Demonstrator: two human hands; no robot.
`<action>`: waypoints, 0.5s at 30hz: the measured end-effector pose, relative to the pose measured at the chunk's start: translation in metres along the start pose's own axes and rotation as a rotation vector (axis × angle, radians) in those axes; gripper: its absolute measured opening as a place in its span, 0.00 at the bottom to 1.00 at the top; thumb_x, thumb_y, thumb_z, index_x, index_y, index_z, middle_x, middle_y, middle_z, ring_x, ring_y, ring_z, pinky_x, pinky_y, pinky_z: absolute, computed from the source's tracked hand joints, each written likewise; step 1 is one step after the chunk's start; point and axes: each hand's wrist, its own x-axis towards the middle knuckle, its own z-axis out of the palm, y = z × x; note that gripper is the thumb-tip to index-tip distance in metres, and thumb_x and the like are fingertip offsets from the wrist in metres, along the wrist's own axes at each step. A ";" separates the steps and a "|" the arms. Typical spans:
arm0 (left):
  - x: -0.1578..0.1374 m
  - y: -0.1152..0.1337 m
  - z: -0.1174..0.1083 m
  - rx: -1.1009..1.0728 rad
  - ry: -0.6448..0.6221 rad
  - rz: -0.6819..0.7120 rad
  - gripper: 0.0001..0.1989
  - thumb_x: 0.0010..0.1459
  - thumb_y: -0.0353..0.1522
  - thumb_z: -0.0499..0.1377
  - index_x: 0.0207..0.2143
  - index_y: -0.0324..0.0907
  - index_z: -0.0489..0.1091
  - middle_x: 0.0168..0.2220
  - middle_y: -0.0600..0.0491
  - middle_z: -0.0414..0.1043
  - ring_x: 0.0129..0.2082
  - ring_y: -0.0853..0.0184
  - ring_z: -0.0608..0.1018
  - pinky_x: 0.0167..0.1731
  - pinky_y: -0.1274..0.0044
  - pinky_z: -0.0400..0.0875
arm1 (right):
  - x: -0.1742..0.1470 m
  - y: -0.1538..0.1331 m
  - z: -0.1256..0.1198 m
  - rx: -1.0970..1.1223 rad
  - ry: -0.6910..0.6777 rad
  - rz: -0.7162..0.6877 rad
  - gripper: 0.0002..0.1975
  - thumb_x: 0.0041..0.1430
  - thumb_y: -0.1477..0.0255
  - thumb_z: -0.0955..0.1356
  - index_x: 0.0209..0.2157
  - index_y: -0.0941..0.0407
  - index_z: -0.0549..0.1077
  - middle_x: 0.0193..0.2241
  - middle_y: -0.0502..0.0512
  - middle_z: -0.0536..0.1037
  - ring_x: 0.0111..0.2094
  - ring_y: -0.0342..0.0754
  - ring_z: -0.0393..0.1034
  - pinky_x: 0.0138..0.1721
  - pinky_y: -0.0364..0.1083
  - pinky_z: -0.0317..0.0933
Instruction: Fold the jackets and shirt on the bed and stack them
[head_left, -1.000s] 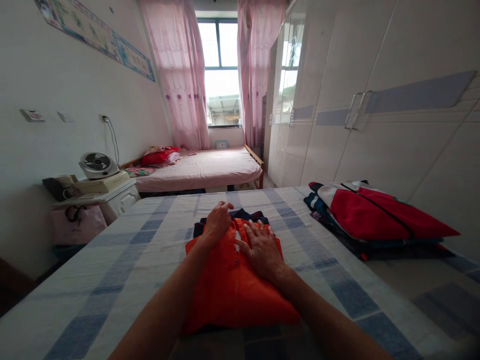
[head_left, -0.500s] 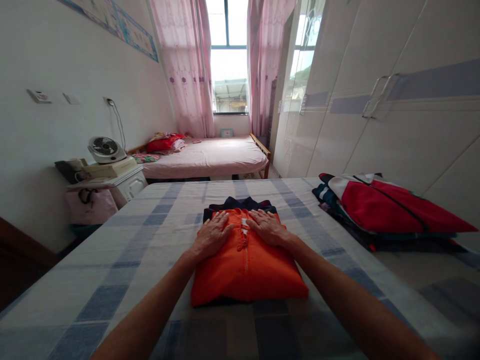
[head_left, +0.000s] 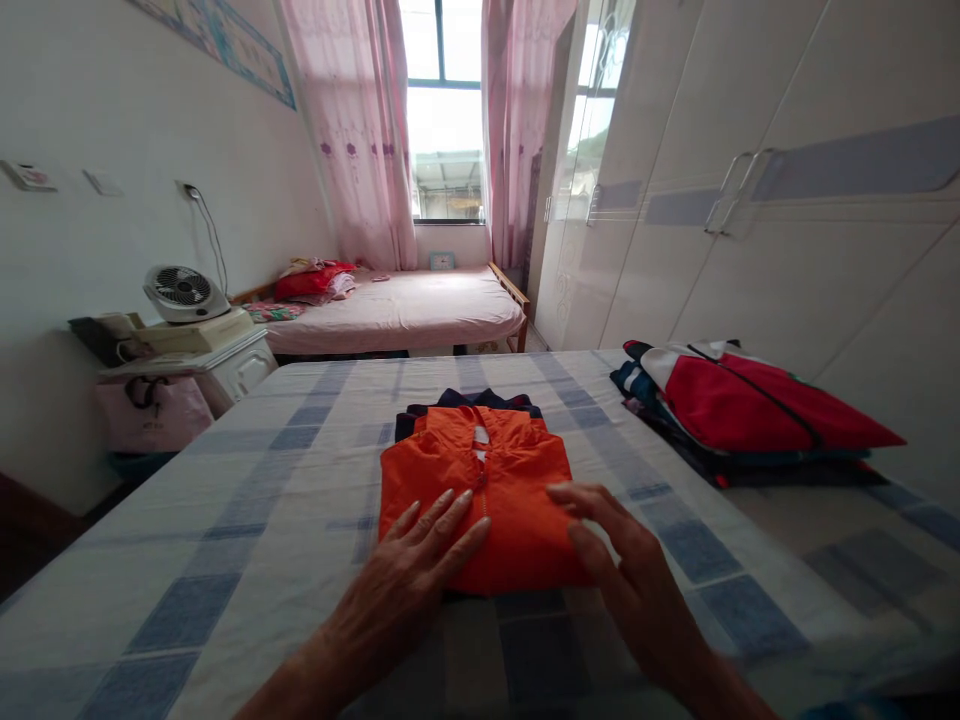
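Observation:
A folded orange zip-up jacket [head_left: 517, 530] lies in front of me, its collar pointing away. Dark navy clothing [head_left: 491, 400] shows from beneath its far edge. My left hand [head_left: 424, 550] rests on the jacket's near left part, fingers spread and stretched out. At the right side of the jacket is my right hand [head_left: 622, 540], with its fingers apart and curved, the tips at the orange cloth; whether they press on it I cannot tell. Neither hand grips anything.
The blue-and-white checked bed sheet [head_left: 300, 500] spreads under everything. To the right lies a pile of folded clothes [head_left: 765, 405], red on top, near the white wardrobe [head_left: 750, 270]. A fan [head_left: 184, 290] stands on a cabinet at left. Beyond is a second bed [head_left: 420, 305] under the window.
Both hands have drawn back from the jacket's collar end toward its near part. The right hand has shifted to the jacket's right side and its fingers have curved. The view has turned slightly right.

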 end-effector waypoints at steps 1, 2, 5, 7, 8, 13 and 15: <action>0.002 -0.001 0.004 0.032 0.010 0.004 0.38 0.53 0.20 0.48 0.65 0.51 0.42 0.65 0.48 0.46 0.63 0.56 0.54 0.56 0.60 0.58 | -0.010 -0.002 0.003 0.065 -0.019 0.018 0.14 0.62 0.62 0.59 0.42 0.51 0.72 0.42 0.56 0.74 0.44 0.50 0.68 0.46 0.48 0.61; 0.004 -0.001 0.007 0.062 0.023 0.006 0.38 0.54 0.20 0.47 0.64 0.52 0.42 0.65 0.48 0.46 0.63 0.56 0.55 0.55 0.60 0.59 | -0.019 -0.003 0.008 0.139 -0.078 0.043 0.13 0.62 0.63 0.59 0.36 0.52 0.73 0.35 0.55 0.75 0.38 0.48 0.70 0.41 0.46 0.62; 0.008 -0.001 0.013 0.113 0.080 0.008 0.36 0.56 0.22 0.47 0.64 0.52 0.42 0.64 0.48 0.49 0.61 0.54 0.58 0.52 0.62 0.65 | -0.039 -0.001 0.028 0.443 -0.320 0.209 0.16 0.61 0.61 0.61 0.30 0.55 0.72 0.24 0.52 0.72 0.27 0.43 0.68 0.31 0.43 0.61; 0.009 -0.002 0.015 0.107 0.126 0.005 0.36 0.56 0.23 0.47 0.64 0.52 0.43 0.63 0.49 0.51 0.59 0.56 0.62 0.50 0.66 0.68 | -0.044 0.005 0.044 0.685 -0.376 0.345 0.16 0.57 0.58 0.65 0.35 0.57 0.72 0.26 0.51 0.73 0.27 0.43 0.69 0.29 0.43 0.61; 0.010 -0.003 0.016 0.094 0.144 0.000 0.36 0.55 0.23 0.47 0.64 0.51 0.43 0.63 0.50 0.52 0.58 0.57 0.65 0.48 0.69 0.70 | -0.043 0.007 0.051 0.795 -0.369 0.411 0.18 0.54 0.57 0.67 0.38 0.58 0.72 0.29 0.52 0.74 0.29 0.43 0.70 0.30 0.43 0.62; 0.018 -0.017 0.009 -0.016 0.166 -0.029 0.41 0.50 0.22 0.48 0.65 0.49 0.38 0.61 0.52 0.55 0.51 0.63 0.73 0.36 0.81 0.75 | -0.033 0.009 0.068 1.166 -0.305 0.626 0.28 0.39 0.62 0.76 0.42 0.59 0.72 0.41 0.58 0.75 0.41 0.48 0.72 0.42 0.46 0.62; 0.022 -0.022 0.003 -0.036 0.191 -0.027 0.42 0.49 0.23 0.48 0.66 0.49 0.36 0.61 0.52 0.56 0.50 0.64 0.73 0.35 0.81 0.75 | -0.031 0.003 0.072 1.266 -0.271 0.667 0.28 0.37 0.62 0.77 0.41 0.60 0.73 0.42 0.59 0.75 0.43 0.50 0.72 0.45 0.48 0.62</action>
